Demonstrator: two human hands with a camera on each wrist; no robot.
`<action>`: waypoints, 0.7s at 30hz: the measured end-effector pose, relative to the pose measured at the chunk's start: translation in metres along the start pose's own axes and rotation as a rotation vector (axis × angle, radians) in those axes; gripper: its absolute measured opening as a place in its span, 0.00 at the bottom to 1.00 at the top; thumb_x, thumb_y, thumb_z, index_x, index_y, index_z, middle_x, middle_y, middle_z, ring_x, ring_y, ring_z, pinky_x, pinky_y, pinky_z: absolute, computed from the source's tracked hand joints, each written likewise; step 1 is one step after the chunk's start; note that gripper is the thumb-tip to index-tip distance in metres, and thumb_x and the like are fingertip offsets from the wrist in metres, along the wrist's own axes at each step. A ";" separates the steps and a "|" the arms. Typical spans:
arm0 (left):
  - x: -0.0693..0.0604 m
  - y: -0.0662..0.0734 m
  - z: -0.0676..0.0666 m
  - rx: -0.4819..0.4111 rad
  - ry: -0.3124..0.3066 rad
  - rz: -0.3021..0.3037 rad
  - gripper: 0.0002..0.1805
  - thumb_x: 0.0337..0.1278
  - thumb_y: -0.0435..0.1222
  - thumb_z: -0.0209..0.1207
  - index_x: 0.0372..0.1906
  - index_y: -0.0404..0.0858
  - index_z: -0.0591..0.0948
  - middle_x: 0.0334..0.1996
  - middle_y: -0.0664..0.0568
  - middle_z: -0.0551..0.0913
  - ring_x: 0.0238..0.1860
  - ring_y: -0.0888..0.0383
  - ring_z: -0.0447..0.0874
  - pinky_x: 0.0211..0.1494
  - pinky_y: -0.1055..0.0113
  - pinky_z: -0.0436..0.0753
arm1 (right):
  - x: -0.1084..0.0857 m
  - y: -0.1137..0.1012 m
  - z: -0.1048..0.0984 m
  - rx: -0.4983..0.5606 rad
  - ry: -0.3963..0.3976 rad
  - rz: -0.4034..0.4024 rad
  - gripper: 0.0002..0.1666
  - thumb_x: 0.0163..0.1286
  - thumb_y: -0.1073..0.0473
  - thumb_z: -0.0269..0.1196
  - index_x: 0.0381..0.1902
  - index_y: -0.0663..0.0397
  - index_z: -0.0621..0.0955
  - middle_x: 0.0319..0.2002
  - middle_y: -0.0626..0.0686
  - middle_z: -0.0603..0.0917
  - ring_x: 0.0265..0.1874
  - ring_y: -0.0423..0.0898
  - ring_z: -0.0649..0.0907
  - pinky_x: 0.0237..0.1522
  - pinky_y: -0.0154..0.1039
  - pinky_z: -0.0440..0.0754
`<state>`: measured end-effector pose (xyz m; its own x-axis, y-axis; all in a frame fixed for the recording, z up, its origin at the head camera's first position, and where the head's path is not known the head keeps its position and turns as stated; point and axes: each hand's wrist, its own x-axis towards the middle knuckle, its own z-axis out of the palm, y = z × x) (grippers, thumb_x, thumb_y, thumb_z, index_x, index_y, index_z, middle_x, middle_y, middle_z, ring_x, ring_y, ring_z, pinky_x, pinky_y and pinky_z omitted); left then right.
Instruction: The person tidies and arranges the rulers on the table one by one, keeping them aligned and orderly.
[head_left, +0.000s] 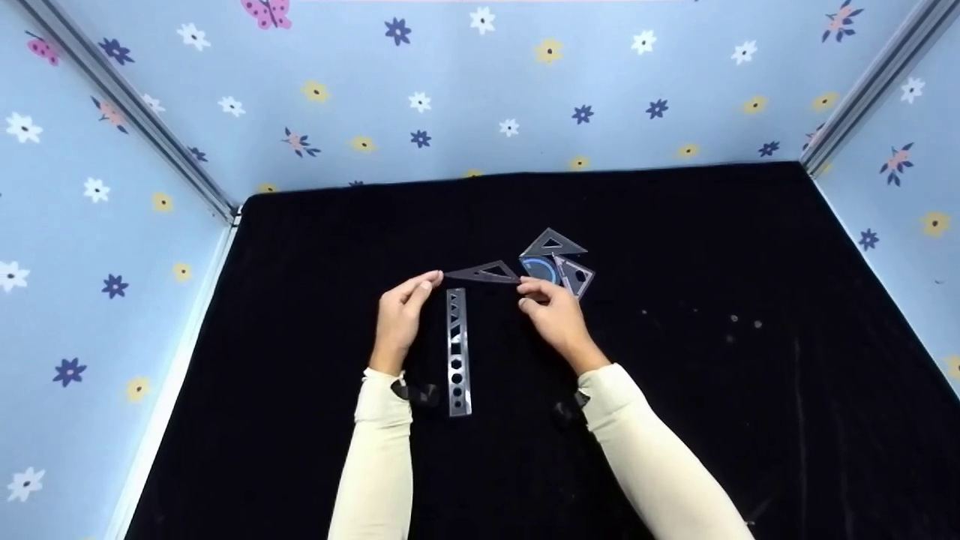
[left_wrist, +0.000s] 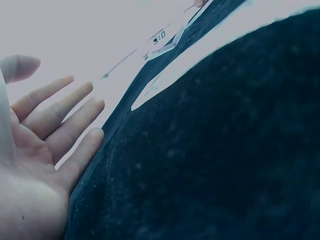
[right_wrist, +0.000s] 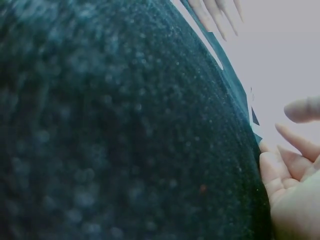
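A dark, see-through set square [head_left: 471,275] with a triangular cut-out lies crosswise between the two hands. My left hand [head_left: 399,315] touches its pointed left end with the fingertips; in the left wrist view that hand's fingers are straight and the thumb stands apart. At the other end, fingertips of my right hand [head_left: 556,315] touch the corner, with the thumb held away from the fingers in the right wrist view. Below the set square, a clear stencil ruler [head_left: 458,356] with a row of shaped holes lies lengthwise between the forearms.
Beyond the right hand, a second set square [head_left: 535,248], a clear protractor [head_left: 538,268] with a blue arc and another clear triangular piece [head_left: 568,270] lie close together, partly covered by that hand. Black cloth [head_left: 675,420] covers the table. Flower-patterned walls [head_left: 480,82] surround it.
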<state>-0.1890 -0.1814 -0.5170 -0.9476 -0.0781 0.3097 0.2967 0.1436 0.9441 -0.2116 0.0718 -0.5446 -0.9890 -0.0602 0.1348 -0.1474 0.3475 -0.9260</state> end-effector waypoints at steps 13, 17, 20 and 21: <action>0.003 0.003 0.007 -0.001 0.043 0.047 0.11 0.66 0.23 0.55 0.48 0.19 0.83 0.45 0.31 0.85 0.50 0.37 0.84 0.57 0.68 0.79 | -0.005 -0.002 -0.002 0.224 0.069 0.012 0.12 0.60 0.75 0.63 0.42 0.73 0.84 0.52 0.63 0.85 0.46 0.56 0.86 0.47 0.28 0.80; 0.004 0.002 0.008 -0.017 0.027 0.046 0.11 0.66 0.22 0.55 0.46 0.18 0.83 0.42 0.29 0.85 0.48 0.35 0.84 0.55 0.69 0.80 | -0.009 -0.002 0.000 0.347 0.093 0.071 0.11 0.62 0.76 0.63 0.43 0.77 0.83 0.49 0.68 0.84 0.44 0.59 0.86 0.42 0.30 0.83; 0.004 0.002 0.009 -0.027 0.014 0.044 0.11 0.66 0.22 0.55 0.46 0.18 0.82 0.42 0.28 0.85 0.48 0.34 0.84 0.55 0.71 0.79 | -0.012 -0.004 0.001 0.395 0.103 0.118 0.10 0.63 0.76 0.62 0.42 0.77 0.84 0.45 0.68 0.85 0.41 0.56 0.87 0.41 0.33 0.85; 0.004 0.001 0.009 -0.031 0.013 0.045 0.11 0.66 0.22 0.55 0.46 0.18 0.82 0.42 0.27 0.85 0.48 0.33 0.84 0.55 0.71 0.79 | -0.013 -0.005 0.002 0.410 0.104 0.133 0.10 0.63 0.76 0.62 0.42 0.77 0.84 0.44 0.67 0.86 0.40 0.54 0.87 0.41 0.35 0.85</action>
<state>-0.1934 -0.1726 -0.5155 -0.9318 -0.0847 0.3530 0.3426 0.1168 0.9322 -0.1983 0.0692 -0.5423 -0.9979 0.0617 0.0203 -0.0237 -0.0548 -0.9982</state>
